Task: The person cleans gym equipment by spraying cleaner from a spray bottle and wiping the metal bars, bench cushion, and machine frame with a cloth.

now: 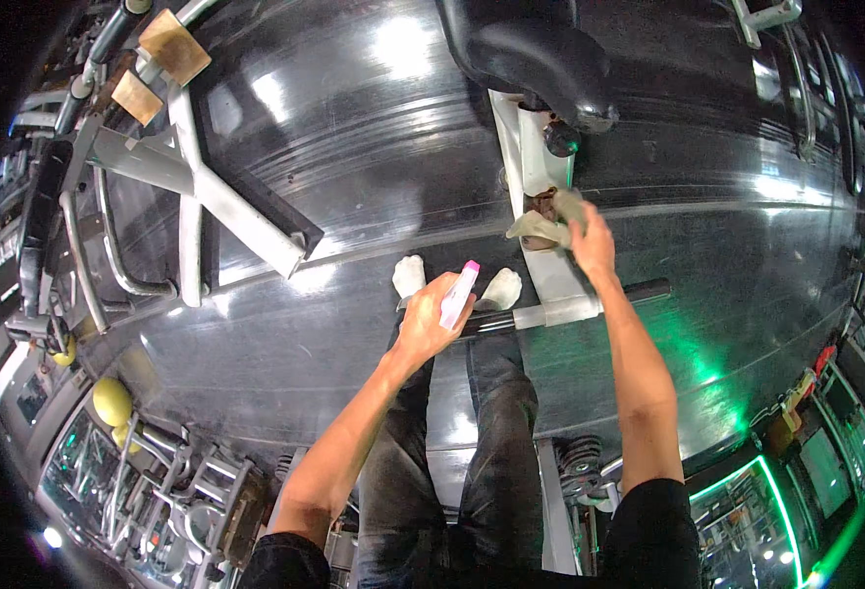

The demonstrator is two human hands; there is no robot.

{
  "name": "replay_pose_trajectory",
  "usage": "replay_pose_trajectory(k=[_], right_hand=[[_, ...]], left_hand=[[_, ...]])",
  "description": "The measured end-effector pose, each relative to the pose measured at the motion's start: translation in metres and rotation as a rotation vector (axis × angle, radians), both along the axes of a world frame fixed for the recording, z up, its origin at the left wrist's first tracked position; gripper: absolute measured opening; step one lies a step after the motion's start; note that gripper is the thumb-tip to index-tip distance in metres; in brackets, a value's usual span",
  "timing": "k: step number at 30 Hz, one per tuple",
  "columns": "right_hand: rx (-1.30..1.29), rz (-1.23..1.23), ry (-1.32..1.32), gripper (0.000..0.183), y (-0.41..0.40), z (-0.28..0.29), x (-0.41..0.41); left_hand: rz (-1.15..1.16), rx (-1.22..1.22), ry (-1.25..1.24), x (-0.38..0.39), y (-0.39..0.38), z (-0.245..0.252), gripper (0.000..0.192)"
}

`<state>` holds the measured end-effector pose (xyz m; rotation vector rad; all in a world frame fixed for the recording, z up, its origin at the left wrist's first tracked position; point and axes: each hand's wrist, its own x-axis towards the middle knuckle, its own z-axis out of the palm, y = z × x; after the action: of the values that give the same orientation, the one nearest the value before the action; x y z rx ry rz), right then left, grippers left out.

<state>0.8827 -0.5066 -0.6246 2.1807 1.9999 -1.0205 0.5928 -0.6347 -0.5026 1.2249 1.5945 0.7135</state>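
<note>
My left hand (pixel 426 318) is closed around a small white bottle with a pink top (pixel 457 296), held above my feet. Its exact kind cannot be made out. In my right hand (pixel 594 243) is a pale yellowish cloth (pixel 539 227), blurred and partly hanging from the fingers. The cloth lies over or just above the white metal frame (pixel 556 276) of a gym bench, by a brownish, rusty-looking patch (pixel 541 202). Black padded upholstery (pixel 535 62) tops this bench, and a black round knob (pixel 562 138) sits below the pad.
A white Y-shaped machine frame (pixel 200 184) stands on the dark shiny floor (pixel 292 390) at left. A crossbar with a black end (pixel 646 289) runs by my right forearm. Yellow balls (pixel 111 401) and more equipment (pixel 189 508) line the lower left. Green-lit mirror edging (pixel 778 501) glows lower right.
</note>
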Motion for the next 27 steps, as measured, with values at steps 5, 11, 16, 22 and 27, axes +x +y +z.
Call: replay_pose_trajectory(k=[5,11,16,22,27], right_hand=[[0.394,-0.643,0.384,0.050,0.055,-0.016,-0.031],[0.482,-0.534,0.246,0.042,0.019,-0.035,-0.124],[0.046,0.153,0.161,0.041,-0.008,-0.019,-0.096],[0.355,-0.287,0.372,0.043,-0.006,-0.015,-0.076],[0.508,-1.139,0.801,0.045,0.091,0.011,-0.085]], left_hand=[[0.017,0.022,0.020,0.010,-0.002,-0.005,0.017],[0.058,-0.027,0.002,0.014,0.003,0.009,0.018],[0.053,-0.037,-0.012,0.007,0.006,0.016,0.018],[0.052,-0.015,0.020,0.003,0.004,0.012,0.018],[0.051,-0.084,-0.001,0.001,0.001,0.015,0.019]])
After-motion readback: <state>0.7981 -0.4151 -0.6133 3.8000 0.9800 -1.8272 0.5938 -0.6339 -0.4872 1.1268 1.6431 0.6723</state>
